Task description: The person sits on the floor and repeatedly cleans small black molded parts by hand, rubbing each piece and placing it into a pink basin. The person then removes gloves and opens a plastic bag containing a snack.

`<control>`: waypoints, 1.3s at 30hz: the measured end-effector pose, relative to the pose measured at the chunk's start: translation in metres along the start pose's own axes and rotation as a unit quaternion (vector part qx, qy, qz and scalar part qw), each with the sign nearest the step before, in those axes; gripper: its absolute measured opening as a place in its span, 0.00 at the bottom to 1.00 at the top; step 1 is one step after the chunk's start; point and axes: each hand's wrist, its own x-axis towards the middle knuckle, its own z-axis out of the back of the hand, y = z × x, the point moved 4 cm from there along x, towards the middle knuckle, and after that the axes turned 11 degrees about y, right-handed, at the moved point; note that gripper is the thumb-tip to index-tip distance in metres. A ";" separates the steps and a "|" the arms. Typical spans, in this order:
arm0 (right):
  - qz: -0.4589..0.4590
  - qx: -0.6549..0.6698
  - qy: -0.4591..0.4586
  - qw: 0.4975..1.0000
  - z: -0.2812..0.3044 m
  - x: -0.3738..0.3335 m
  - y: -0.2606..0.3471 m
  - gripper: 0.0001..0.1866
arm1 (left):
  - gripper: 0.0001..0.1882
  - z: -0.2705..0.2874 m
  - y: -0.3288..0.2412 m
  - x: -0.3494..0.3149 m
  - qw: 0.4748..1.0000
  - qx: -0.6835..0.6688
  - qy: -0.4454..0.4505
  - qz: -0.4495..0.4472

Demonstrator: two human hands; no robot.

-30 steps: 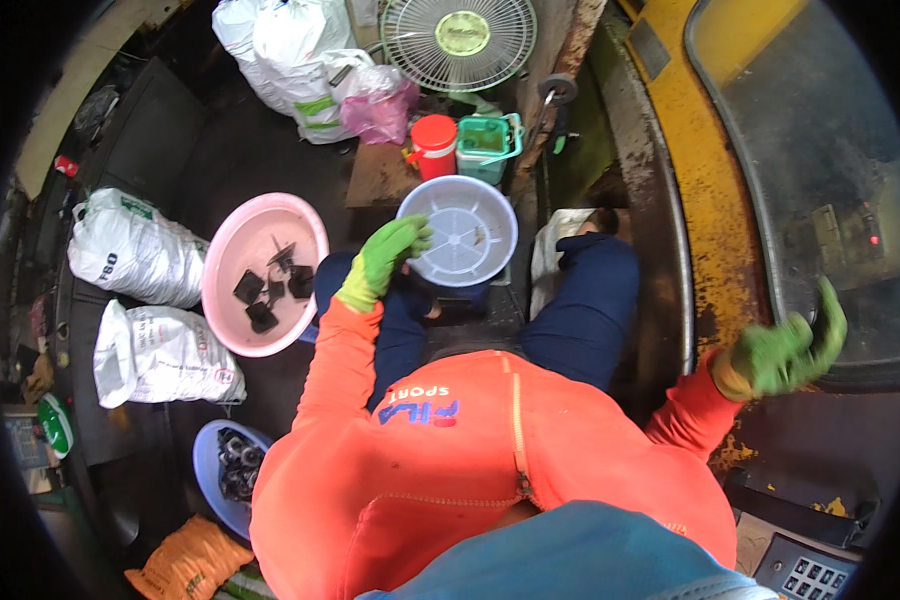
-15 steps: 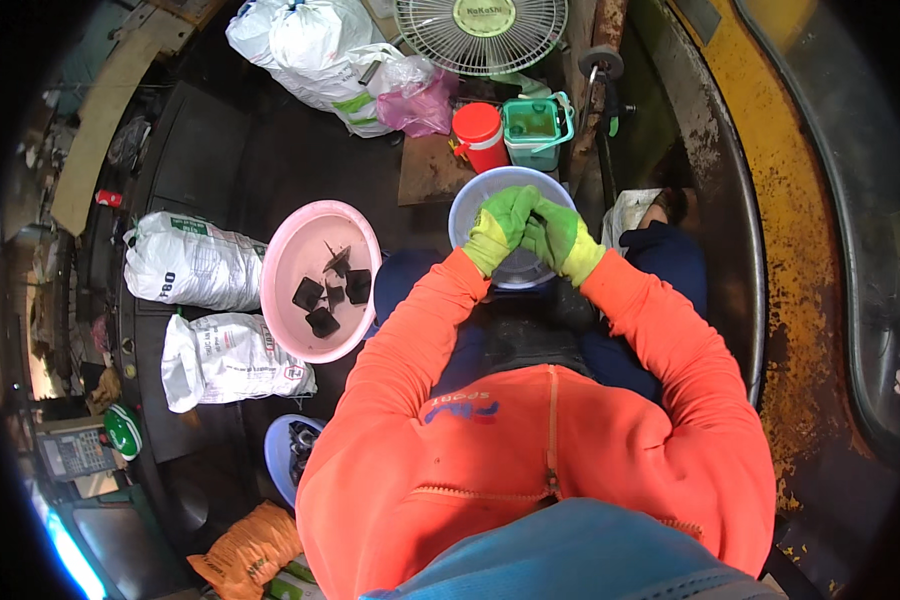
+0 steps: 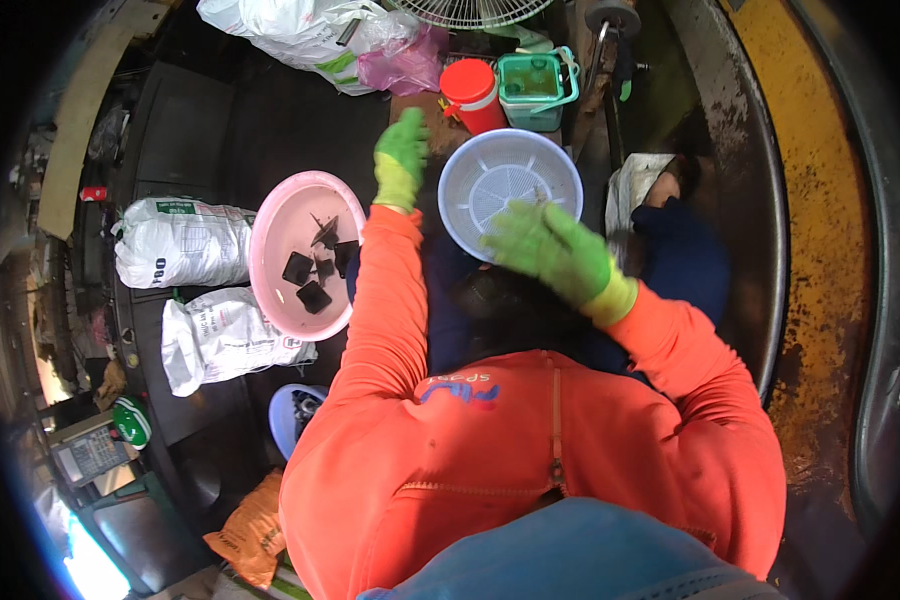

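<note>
A light-blue plastic colander basket (image 3: pixel 460 210) with a mesh bottom sits in front of me, between my knees. A few small dark bits lie in it on the right side. My right hand (image 3: pixel 560 255), in a green and yellow glove, is over its near rim, fingers spread and a little blurred, holding nothing that I can see. Left of the basket and apart from it, my left hand (image 3: pixel 402 160), gloved alike, points away from me with fingers stretched out and nothing visible in it. A pink basin (image 3: pixel 275 215) with several black square pieces (image 3: pixel 313 297) stands beyond my left forearm.
Behind the basket stand a red jug (image 3: pixel 473 95) and a teal lidded bucket (image 3: pixel 532 90). White sacks (image 3: pixel 185 240) lie left of the basin, plastic bags (image 3: pixel 300 35) and a fan (image 3: pixel 470 8) at the back. A rusty yellow machine frame (image 3: pixel 820 250) runs along the right.
My hands, together over the basket before, have parted. The left has moved left and away from me, the right nearer to me, uncovering the basket. The whole view has shifted slightly.
</note>
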 end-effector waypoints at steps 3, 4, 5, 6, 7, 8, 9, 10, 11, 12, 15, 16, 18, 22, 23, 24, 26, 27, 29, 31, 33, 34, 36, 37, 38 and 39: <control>0.109 0.073 -0.073 0.989 0.027 0.008 0.014 0.26 | 0.25 -0.079 0.006 -0.061 0.950 -0.011 0.309 -0.039; 0.089 0.100 -0.085 0.987 0.031 0.012 0.012 0.26 | 0.22 -0.098 0.007 -0.076 0.939 0.034 0.331 -0.088; 0.081 0.116 -0.111 0.984 0.035 0.013 0.012 0.26 | 0.20 -0.112 0.017 -0.086 0.928 0.117 0.352 -0.045; 0.065 0.151 -0.107 0.981 0.036 0.015 0.011 0.25 | 0.18 -0.120 0.016 -0.087 0.886 0.304 0.324 -0.129; 0.159 -0.157 -0.129 0.966 0.037 0.014 0.028 0.24 | 0.15 -0.124 0.012 -0.089 0.830 0.411 0.284 -0.249; 0.232 -0.433 -0.102 0.865 0.026 0.012 0.039 0.22 | 0.12 -0.126 0.012 -0.084 0.745 0.526 0.238 -0.334; 0.282 -0.669 -0.063 0.685 0.012 0.011 0.041 0.21 | 0.12 -0.122 0.015 -0.074 0.761 0.515 0.243 -0.311; 0.327 -0.828 -0.031 0.455 -0.001 0.008 0.037 0.19 | 0.12 -0.116 0.019 -0.065 0.777 0.507 0.236 -0.289; 0.322 -0.833 -0.040 0.448 -0.002 0.011 0.037 0.21 | 0.11 -0.111 0.021 -0.058 0.785 0.500 0.216 -0.293; 0.306 -0.857 -0.034 0.412 -0.003 0.013 0.036 0.21 | 0.12 -0.108 0.024 -0.052 0.777 0.512 0.212 -0.298; 0.198 -0.929 -0.033 0.311 -0.005 0.024 0.023 0.22 | 0.16 -0.096 0.033 -0.035 0.857 0.432 0.217 -0.178; 0.155 -0.949 -0.044 0.270 -0.005 0.028 0.017 0.22 | 0.18 -0.087 0.034 -0.028 0.912 0.359 0.165 -0.111; 0.074 -0.980 -0.060 0.177 -0.004 0.034 0.006 0.23 | 0.22 -0.072 0.040 -0.016 0.971 0.220 0.091 0.014; 0.107 -0.788 -0.118 0.594 0.009 0.030 0.005 0.21 | 0.25 -0.063 0.052 -0.002 0.951 0.301 0.068 0.031; 0.118 -0.503 -0.155 0.842 0.024 0.025 0.004 0.21 | 0.27 -0.059 0.057 -0.001 0.955 0.293 0.050 0.021; 0.107 -0.148 -0.168 0.969 0.034 0.022 -0.006 0.21 | 0.28 -0.056 0.064 0.000 0.956 0.290 0.040 0.028; 0.073 0.209 -0.145 0.964 0.036 0.017 -0.014 0.20 | 0.29 -0.051 0.073 0.002 0.959 0.281 0.038 0.021; 0.070 0.195 -0.134 0.969 0.035 0.014 -0.008 0.19 | 0.28 -0.048 0.075 0.003 0.959 0.278 0.048 0.013; 0.054 0.170 -0.162 0.971 0.030 0.008 0.004 0.21 | 0.27 -0.042 0.068 0.005 0.938 0.342 0.043 -0.029; 0.080 0.075 -0.149 0.983 0.024 -0.009 0.029 0.21 | 0.24 -0.029 0.060 0.008 0.937 0.350 -0.007 0.009; 0.188 -0.042 -0.134 0.972 0.020 -0.019 0.060 0.23 | 0.17 -0.038 0.047 0.008 0.765 0.641 0.008 -0.057; 0.240 -0.104 -0.208 0.943 0.025 -0.024 0.073 0.21 | 0.16 -0.048 0.050 0.006 0.744 0.658 0.092 -0.070; 0.252 -0.166 -0.302 0.904 0.035 -0.023 0.086 0.19 | 0.14 -0.068 0.055 -0.004 0.684 0.696 0.187 -0.112; 0.230 -0.155 -0.304 0.912 0.039 -0.016 0.086 0.17 | 0.13 -0.077 0.060 -0.012 0.680 0.687 0.224 -0.126; 0.192 -0.179 -0.296 0.918 0.041 -0.006 0.085 0.18 | 0.13 -0.086 0.063 -0.021 0.673 0.664 0.286 -0.155; 0.162 -0.207 -0.251 0.932 0.041 0.004 0.082 0.17 | 0.13 -0.091 0.061 -0.029 0.680 0.648 0.287 -0.187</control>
